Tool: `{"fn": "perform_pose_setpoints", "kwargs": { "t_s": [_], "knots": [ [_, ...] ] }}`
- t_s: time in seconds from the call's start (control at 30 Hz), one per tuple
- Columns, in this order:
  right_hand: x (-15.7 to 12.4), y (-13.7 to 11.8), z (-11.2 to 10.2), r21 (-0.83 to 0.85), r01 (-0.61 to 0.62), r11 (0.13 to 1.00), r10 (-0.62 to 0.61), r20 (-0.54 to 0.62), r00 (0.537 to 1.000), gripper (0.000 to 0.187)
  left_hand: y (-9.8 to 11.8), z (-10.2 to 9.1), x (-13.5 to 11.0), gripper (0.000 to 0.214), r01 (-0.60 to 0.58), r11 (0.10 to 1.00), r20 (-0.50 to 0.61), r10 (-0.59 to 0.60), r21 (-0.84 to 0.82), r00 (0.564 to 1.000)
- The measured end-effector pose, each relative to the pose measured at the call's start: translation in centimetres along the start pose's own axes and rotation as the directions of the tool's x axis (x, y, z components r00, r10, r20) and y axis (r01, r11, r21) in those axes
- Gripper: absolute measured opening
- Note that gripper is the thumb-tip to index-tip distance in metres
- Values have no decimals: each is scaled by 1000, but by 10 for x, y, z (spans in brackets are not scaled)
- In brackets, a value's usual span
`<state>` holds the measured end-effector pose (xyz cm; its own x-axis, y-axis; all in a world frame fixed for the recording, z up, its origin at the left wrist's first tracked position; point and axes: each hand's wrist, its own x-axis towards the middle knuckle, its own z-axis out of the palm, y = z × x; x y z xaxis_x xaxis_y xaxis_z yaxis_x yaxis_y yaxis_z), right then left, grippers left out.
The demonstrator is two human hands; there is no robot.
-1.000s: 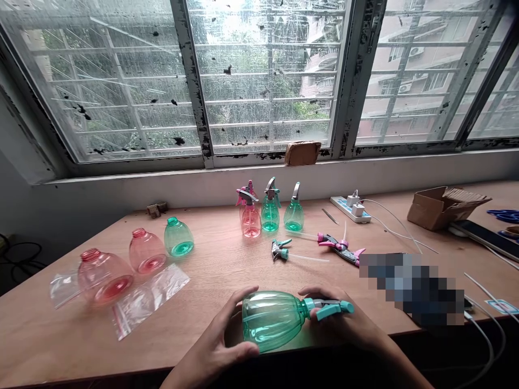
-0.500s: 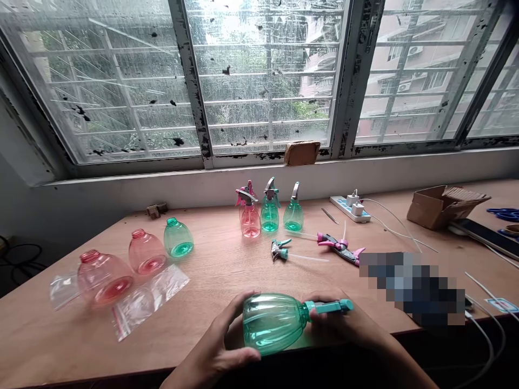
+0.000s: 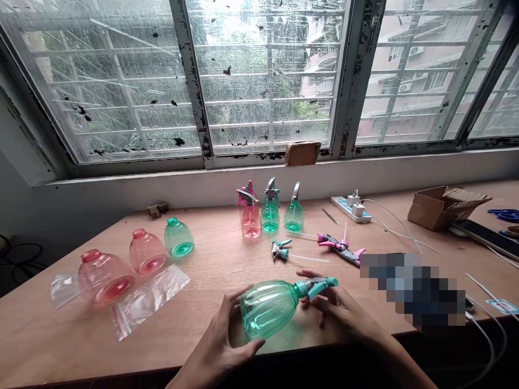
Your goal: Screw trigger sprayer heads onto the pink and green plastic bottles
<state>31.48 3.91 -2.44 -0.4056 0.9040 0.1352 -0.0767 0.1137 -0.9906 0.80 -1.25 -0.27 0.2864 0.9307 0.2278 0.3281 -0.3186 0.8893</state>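
- Since half a second ago the green spray bottle (image 3: 267,309) has swung up at its neck end and shifted a little left, and the right hand (image 3: 343,313) has loosened from the neck
- The bottle now lies tilted at the near edge of the table (image 3: 219,259), base toward the person, its teal trigger head (image 3: 318,284) pointing up and to the right
- The left hand (image 3: 223,337) cups the base from the left, thumb along the near side and fingers curled around the far side, clamped on the plastic
- The right hand sits just behind the trigger head with its fingers (image 3: 320,302) spread apart, thumb above and the rest below; whether they press on it cannot be told
- Further back stand three assembled sprayers: one pink (image 3: 250,219) and two green (image 3: 270,213) (image 3: 294,213)
- Between them and the hands lie a loose teal trigger (image 3: 280,249) and a loose pink trigger (image 3: 339,247), each with its dip tube
- At left stand a capless green bottle (image 3: 179,239), a small pink bottle (image 3: 146,253) and a large pink bottle (image 3: 104,276), with clear plastic bags (image 3: 148,298) just beside them
- At right rear are a power strip (image 3: 351,208) and a cardboard box (image 3: 440,208)
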Motion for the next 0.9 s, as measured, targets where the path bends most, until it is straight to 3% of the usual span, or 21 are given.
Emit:
{"fn": "perform_pose_setpoints", "kwargs": {
  "t_s": [0.1, 0.23, 0.47, 0.57, 0.67, 0.8, 0.9],
  "knots": [
    [0, 0, -1, -17, -8, 1000, 8, 27, 1000, 59, 2, 1, 1, 68, 54, 996, -159, -41, 76, 986],
    [0, -4, 0, -60, 9, 998, -7, 46, 999, 51, -3, -7, 5, 55, 91, 987, -276, -52, 130, 960],
    [-2, -9, 0, -119, -15, 993, 25, 79, 997, 36, -8, -38, 28, 58, 209, 906, -221, -133, 367, 966],
    [-4, -11, 0, -119, -15, 993, 26, 98, 995, 37, -5, -56, 51, 67, 189, 882, -161, -130, 432, 978],
    [-5, -13, 0, -123, -18, 992, 32, 109, 994, 36, -9, -70, 82, 62, 232, 829, -155, -177, 509, 972],
    [-6, -14, -1, -127, -25, 992, 39, 108, 993, 38, -26, -72, 126, 67, 396, 701, -331, -236, 593, 914],
    [-6, -14, -1, -120, -23, 992, 37, 114, 993, 38, -39, -68, 156, 43, 465, 636, -426, -227, 616, 876]
  ]
}}
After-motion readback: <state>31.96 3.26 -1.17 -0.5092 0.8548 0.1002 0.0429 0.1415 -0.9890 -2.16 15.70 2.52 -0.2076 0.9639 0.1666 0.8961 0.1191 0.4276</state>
